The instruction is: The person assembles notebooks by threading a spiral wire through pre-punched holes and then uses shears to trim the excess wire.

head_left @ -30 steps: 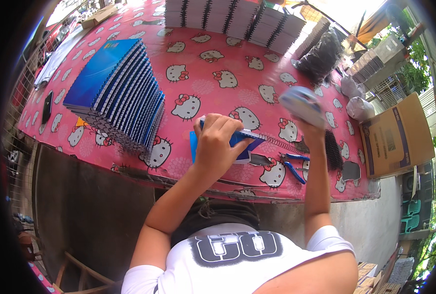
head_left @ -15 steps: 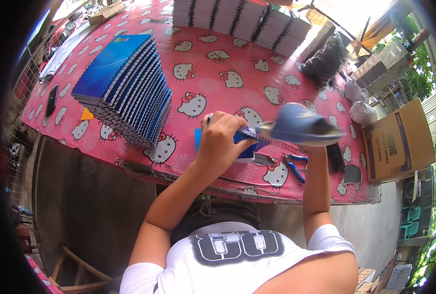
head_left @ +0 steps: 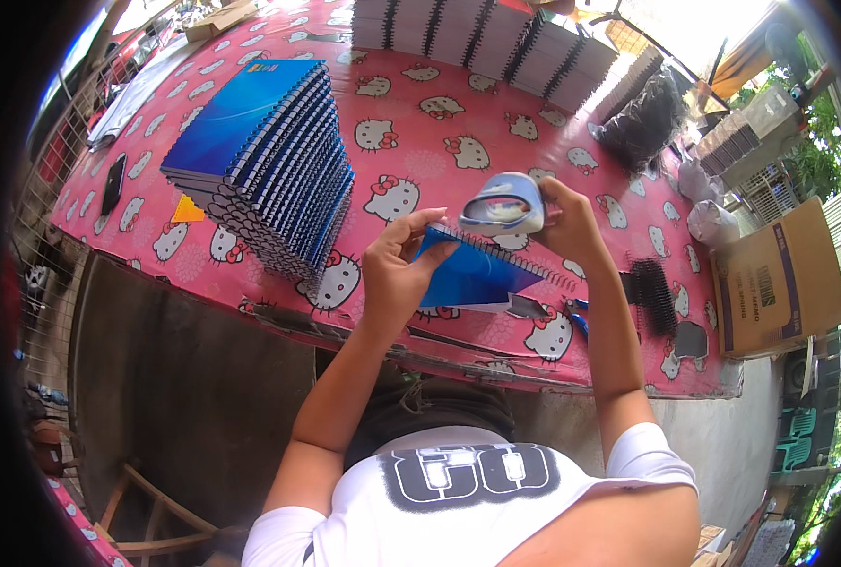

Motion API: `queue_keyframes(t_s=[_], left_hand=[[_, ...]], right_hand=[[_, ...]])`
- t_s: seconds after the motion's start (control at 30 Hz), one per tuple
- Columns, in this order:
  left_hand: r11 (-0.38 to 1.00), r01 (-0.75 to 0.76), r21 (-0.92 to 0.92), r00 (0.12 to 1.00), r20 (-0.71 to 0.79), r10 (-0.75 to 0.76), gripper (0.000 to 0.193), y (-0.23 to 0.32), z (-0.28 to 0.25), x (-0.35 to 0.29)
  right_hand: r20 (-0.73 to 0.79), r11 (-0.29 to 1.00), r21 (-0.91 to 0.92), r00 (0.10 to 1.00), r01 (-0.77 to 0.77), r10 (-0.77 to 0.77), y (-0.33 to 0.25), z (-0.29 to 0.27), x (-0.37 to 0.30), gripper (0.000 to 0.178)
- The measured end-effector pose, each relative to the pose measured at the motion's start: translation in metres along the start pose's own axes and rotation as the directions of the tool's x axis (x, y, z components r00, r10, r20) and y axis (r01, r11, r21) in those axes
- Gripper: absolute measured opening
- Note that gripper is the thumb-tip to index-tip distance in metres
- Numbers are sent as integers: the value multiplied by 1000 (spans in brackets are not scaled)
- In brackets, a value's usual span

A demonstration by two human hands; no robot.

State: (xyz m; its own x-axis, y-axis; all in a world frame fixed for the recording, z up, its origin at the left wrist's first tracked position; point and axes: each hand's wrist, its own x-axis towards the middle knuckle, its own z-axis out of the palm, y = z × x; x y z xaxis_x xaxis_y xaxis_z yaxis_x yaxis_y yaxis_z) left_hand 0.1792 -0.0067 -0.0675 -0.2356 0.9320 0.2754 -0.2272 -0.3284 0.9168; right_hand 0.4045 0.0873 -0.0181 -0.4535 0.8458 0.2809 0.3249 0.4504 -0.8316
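Observation:
My left hand (head_left: pixel 397 269) grips a blue-covered notebook (head_left: pixel 472 279) near its top left corner, thumb on the cover and fingers behind the edge. A spiral wire coil (head_left: pixel 554 275) runs along the notebook's upper edge, and its loose end sticks out past the right corner. In my right hand (head_left: pixel 572 222) is a blue and white slide slipper (head_left: pixel 502 206), held at its right end. The slipper is right over the coil; whether it touches cannot be made out. Blue-handled pliers (head_left: pixel 577 319) lie on the table, partly behind my right forearm.
A tall stack of blue spiral notebooks (head_left: pixel 250 123) stands at left, beside a phone (head_left: pixel 113 184). Black coils (head_left: pixel 655 295) lie right of my forearm. White spiral-bound books (head_left: pixel 486 42) line the back, near a black plastic bag (head_left: pixel 642 123). A cardboard box (head_left: pixel 784 283) stands at right.
My right hand has brought the slipper left and turned it, over the coil. The notebook now shows more of its cover, and my left fingers have shifted on its corner. The view has shifted slightly.

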Motion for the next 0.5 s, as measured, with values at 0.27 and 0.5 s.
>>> queue_keyframes(t_s=[0.27, 0.5], left_hand=[[996, 94, 6, 995, 39, -94, 34, -2, -14, 3], [923, -384, 2, 915, 134, 381, 21, 16, 6, 12]], right_hand=[[-214, 722, -653, 970, -230, 115, 7, -3, -11, 35], [-190, 554, -824, 978, -114, -83, 40, -34, -107, 53]])
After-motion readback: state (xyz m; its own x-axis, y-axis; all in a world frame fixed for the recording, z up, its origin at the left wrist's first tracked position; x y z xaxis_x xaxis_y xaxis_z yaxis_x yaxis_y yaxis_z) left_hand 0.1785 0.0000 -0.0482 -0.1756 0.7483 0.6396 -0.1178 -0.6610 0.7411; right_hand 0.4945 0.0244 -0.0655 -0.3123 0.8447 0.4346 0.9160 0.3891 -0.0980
